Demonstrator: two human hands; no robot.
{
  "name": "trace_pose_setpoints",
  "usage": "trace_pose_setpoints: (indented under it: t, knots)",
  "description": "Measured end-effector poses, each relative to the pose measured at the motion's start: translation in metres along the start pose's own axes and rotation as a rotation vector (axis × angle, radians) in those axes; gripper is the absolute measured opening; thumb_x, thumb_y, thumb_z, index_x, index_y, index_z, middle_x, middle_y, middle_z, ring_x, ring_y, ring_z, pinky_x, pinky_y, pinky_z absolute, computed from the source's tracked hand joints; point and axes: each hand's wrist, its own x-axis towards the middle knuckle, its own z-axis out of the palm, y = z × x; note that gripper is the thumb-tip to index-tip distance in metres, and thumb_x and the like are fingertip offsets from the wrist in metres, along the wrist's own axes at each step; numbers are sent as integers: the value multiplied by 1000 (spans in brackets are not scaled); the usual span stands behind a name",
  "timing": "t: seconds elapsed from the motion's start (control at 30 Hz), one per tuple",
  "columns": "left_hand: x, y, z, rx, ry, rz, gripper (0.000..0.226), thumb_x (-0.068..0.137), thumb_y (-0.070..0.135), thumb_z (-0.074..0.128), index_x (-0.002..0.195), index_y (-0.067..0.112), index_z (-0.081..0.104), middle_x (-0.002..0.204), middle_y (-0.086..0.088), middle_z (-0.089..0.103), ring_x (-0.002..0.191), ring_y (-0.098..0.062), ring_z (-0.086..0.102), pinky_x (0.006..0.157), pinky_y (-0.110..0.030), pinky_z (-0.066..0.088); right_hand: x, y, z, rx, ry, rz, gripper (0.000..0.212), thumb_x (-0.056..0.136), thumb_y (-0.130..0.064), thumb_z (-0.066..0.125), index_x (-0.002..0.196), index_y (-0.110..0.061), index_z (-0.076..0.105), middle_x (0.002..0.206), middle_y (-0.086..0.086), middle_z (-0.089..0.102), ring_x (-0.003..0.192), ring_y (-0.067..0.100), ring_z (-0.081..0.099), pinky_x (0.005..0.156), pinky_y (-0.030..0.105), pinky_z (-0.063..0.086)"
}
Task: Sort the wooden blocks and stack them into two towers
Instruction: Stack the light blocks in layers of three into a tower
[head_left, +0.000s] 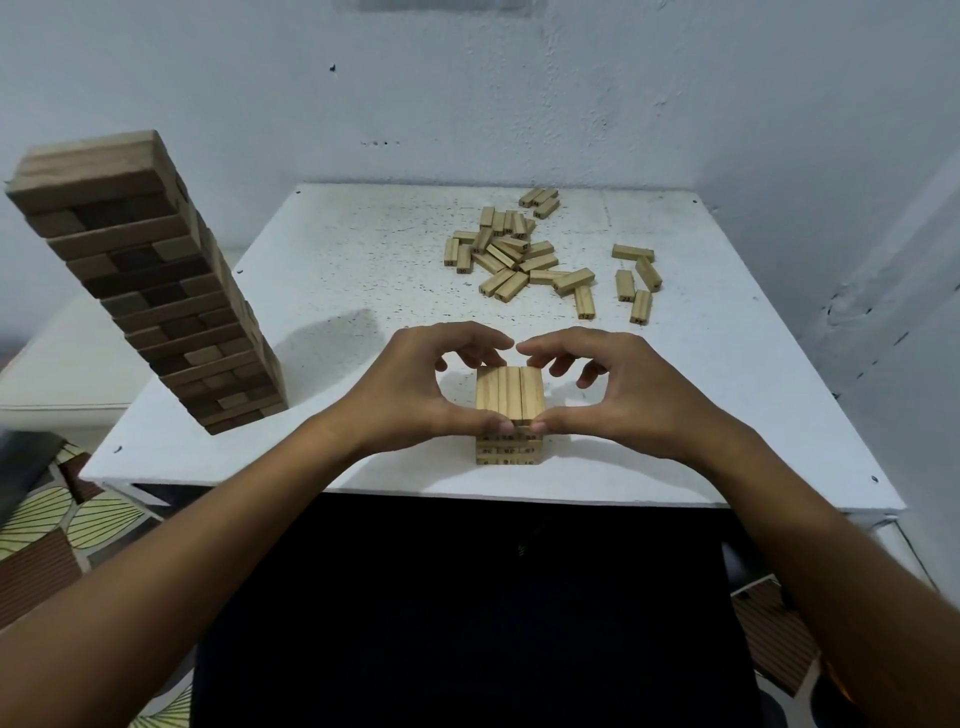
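A short tower of light numbered wooden blocks (509, 395) stands near the front edge of the white table (363, 270). Its top layer shows three blocks side by side. My left hand (410, 389) and my right hand (618, 395) cup this tower from both sides. Both thumbs press its near face, and the fingers curl over its far edge. A tall tower of darker brown blocks (150, 280) stands at the table's left. Several loose light blocks (514, 254) lie in a heap at the back right of the table.
A few more light blocks (636, 283) lie apart, right of the heap. A white wall rises behind and to the right of the table. A lower white surface (62, 364) sits at the left. Patterned floor (62, 525) shows below.
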Motion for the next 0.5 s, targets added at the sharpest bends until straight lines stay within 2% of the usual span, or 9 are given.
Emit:
trace_pose_setpoints:
  t: [0.2, 0.37, 0.5]
  knots:
    - [-1, 0, 1, -11, 5, 11, 62, 53, 60, 76, 110, 45, 58, 103, 18, 70, 99, 1, 60, 74, -8, 40, -1, 0, 1, 0, 1, -1, 60, 68, -30, 86, 116, -49, 54, 109, -27, 59, 100, -6, 52, 76, 17, 47]
    - [-1, -1, 1, -12, 7, 11, 65, 53, 60, 76, 113, 40, 60, 104, 18, 70, 98, 1, 61, 74, -8, 40, 0, 1, 0, -13, 1, 0, 60, 69, -32, 85, 115, -51, 52, 108, -32, 56, 101, -7, 51, 76, 18, 48]
    - [-1, -2, 2, -21, 5, 13, 71, 53, 61, 77, 118, 35, 61, 106, 20, 69, 101, 1, 61, 76, -10, 41, -2, 1, 1, 13, 19, -1, 60, 67, -30, 87, 114, -50, 55, 110, -26, 60, 100, -3, 53, 76, 17, 47]
